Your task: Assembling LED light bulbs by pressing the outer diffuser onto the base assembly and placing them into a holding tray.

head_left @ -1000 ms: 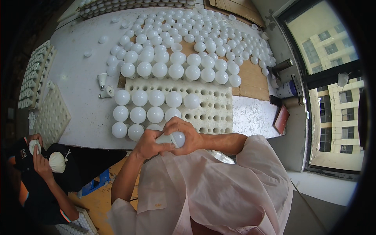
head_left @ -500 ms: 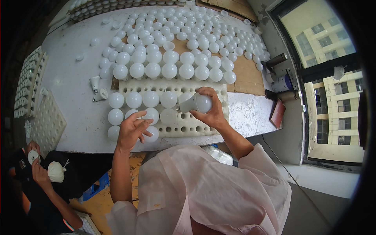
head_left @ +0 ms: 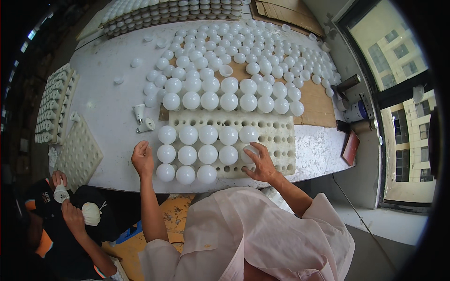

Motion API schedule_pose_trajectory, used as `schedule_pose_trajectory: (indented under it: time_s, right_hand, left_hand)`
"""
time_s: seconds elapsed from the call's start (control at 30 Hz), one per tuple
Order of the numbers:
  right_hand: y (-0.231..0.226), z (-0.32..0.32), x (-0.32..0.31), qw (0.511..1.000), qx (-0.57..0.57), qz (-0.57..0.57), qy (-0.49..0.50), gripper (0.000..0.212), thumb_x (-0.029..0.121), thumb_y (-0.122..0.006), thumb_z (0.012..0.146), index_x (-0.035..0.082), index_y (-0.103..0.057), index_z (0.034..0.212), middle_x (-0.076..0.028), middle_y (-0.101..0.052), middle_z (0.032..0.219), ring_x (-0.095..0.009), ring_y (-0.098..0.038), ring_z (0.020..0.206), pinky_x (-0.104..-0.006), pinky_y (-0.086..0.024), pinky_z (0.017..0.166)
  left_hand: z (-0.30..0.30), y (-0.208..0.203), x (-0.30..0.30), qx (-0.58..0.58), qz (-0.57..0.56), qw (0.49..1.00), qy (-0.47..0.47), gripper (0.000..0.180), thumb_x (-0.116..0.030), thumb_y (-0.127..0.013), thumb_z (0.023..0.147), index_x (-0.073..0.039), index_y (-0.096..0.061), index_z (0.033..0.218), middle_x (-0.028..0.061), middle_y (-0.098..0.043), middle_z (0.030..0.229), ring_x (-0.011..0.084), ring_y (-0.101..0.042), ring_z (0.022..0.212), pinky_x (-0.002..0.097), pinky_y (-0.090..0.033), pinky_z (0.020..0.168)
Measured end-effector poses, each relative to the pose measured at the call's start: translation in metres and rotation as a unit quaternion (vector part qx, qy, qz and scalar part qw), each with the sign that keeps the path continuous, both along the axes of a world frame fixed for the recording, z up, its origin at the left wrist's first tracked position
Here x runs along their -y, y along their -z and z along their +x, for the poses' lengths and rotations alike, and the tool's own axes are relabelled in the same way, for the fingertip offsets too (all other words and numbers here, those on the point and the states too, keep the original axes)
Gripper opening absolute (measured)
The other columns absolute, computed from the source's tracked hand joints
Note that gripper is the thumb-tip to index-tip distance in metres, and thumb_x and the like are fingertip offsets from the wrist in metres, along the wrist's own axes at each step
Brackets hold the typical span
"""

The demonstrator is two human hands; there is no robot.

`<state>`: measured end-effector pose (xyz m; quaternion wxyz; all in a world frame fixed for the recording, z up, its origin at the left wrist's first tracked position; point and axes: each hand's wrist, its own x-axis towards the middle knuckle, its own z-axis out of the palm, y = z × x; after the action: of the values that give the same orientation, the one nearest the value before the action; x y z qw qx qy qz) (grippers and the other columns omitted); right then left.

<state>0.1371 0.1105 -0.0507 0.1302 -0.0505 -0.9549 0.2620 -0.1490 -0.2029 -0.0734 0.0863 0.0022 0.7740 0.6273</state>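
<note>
White and glossy, the dome of one bulb [head_left: 249,153] shows beneath the fingers of my right hand [head_left: 262,166]. I find that hand curved about the dome, thumb and fingers apart; whether they press on it, I cannot tell. My left hand [head_left: 143,158] hangs half curled just left of the filled rows, with nothing visible in its grasp.

Change noted: a moment ago the right hand carried a bulb tipped sideways; one now stands dome-up in the pale holed tray [head_left: 287,147], directly under that hand. By my count this brings the middle row to five, matching the row beyond, against three in the nearest.

Condition: dome smooth and milky where exposed; base hidden, seating unconfirmed.

Farther beyond the right hand I record a block of domed bulbs [head_left: 228,101], then loose white domes [head_left: 211,61] on cardboard [head_left: 311,100]. Beyond the left hand, two white lamp bodies [head_left: 138,111] rest on the desk [head_left: 108,103]; well left of it stands a second holed tray [head_left: 79,150].
</note>
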Motion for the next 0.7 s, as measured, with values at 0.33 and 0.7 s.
schedule_pose_trajectory:
  time_s: [0.33,0.7]
  right_hand:
    - [-0.055,-0.029,-0.049,0.984,-0.137,-0.053,0.102,0.055,0.002,-0.072,0.070,0.007,-0.053,0.122,-0.016,-0.052,0.117,-0.031,-0.054,0.103,-0.0364,-0.049,0.082]
    - [-0.054,-0.198,-0.242,0.987,0.044,0.005,0.153,0.045,0.014,-0.070,0.076,0.009,-0.055,0.119,-0.013,-0.057,0.111,-0.026,-0.063,0.092,-0.0355,-0.052,0.077]
  left_hand:
    - [-0.106,0.074,-0.012,-0.120,-0.493,0.855,0.105,0.067,0.000,-0.068,0.073,-0.004,-0.038,0.133,0.0226,-0.029,0.145,0.0366,-0.033,0.133,0.0425,-0.033,0.108]
    - [-0.101,0.080,-0.036,-0.169,-0.539,0.814,0.136,0.045,-0.006,-0.075,0.069,-0.003,-0.049,0.106,0.0145,-0.058,0.109,0.0329,-0.053,0.104,0.0434,-0.042,0.089]
